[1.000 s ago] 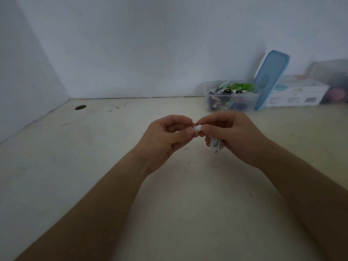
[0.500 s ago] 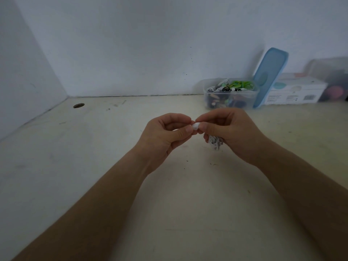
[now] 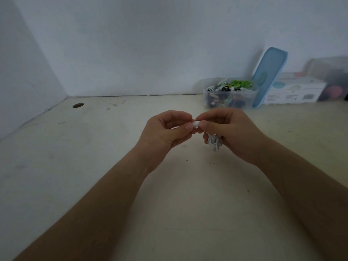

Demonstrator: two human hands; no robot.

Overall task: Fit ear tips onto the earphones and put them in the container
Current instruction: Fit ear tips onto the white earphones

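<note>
Both hands meet above the middle of the table. My right hand [image 3: 231, 130] pinches a white earbud [image 3: 195, 124] between thumb and forefinger, and the bundled white earphone cable [image 3: 214, 141] hangs out below its palm. My left hand [image 3: 167, 130] pinches the same white piece from the left, thumb against forefinger; whether it holds an ear tip is hidden by the fingertips. The clear plastic container [image 3: 230, 99], filled with earphones in green, black and white, stands at the back right against the wall.
A blue lid [image 3: 269, 72] leans on the wall just right of the container. Beside it lie a white printed box [image 3: 293, 91] and a blurred translucent box [image 3: 333, 78]. A round hole [image 3: 78, 105] is in the tabletop at the back left.
The hands stay pinched together on the white piece; the fingertips have shifted slightly. The view has tilted a little, so the hands and container sit slightly higher in frame.
</note>
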